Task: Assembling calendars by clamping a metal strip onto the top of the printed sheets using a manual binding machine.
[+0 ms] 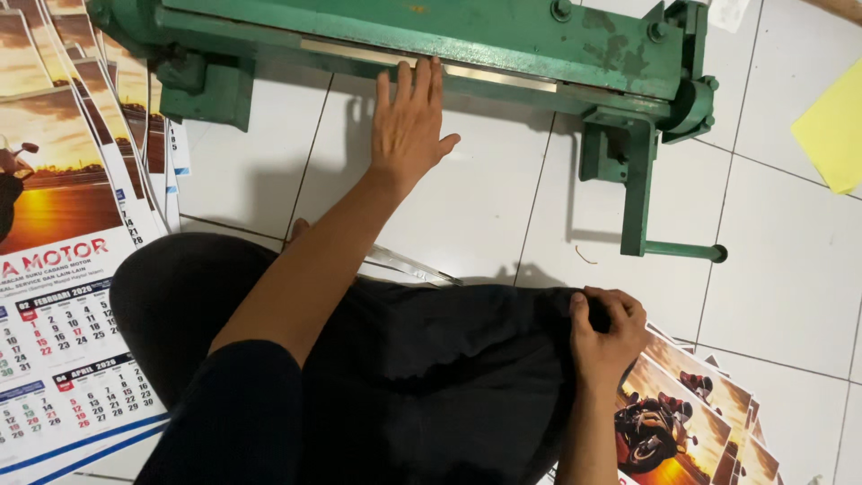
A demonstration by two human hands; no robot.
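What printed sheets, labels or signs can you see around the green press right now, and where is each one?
Calendar sheets: fanned stack on the floor at far left; sunset photo on top, white date grids with blue edging below.
Photo prints: fanned stack at lower right beside the right hand; motorcycle against orange sky.
Yellow paper: plain sheet at the right edge, no print visible.
No screens or packages in view.

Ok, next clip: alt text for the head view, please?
Seated on a white tiled floor, a person lays the left hand, fingers spread, against a metal strip in a green press. The right hand rests closed on their dark-clothed knee, with calendar stacks on either side.
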